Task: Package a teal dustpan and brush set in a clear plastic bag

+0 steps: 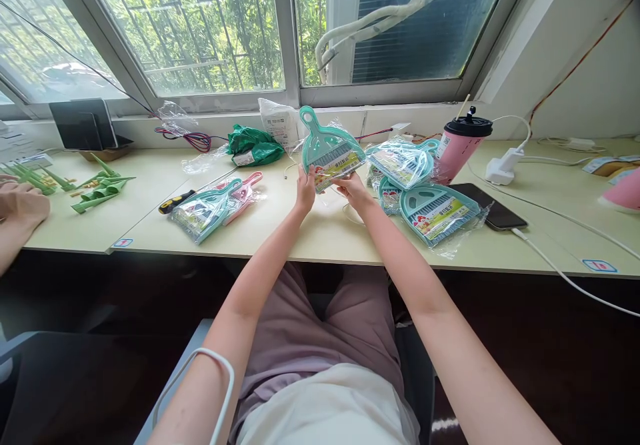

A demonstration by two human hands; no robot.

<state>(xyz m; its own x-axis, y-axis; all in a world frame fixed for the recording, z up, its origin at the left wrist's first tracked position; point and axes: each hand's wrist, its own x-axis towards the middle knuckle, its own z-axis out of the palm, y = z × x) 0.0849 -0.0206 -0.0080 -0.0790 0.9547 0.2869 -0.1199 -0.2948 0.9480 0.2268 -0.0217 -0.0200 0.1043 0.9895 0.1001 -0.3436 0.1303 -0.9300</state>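
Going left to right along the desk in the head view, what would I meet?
Green strips → bagged turquoise and pink dustpans → wrapped turquoise dustpan in left hand and right hand → pile of bagged dustpans → white charger → pink object.

No text can be read with certainty. The wrapped teal dustpan set [324,148] bears a yellow label [338,160] with a line of dark Chinese characters, too blurred to make out; a similar yellow-and-red label [440,217] shows on the wrapped set [425,198] at the lower right of the pile. Small print on the white packet [279,124] and the pink cup [459,148] is illegible, as are the blue-bordered stickers at the table's front edge, left [123,242] and right [599,266].
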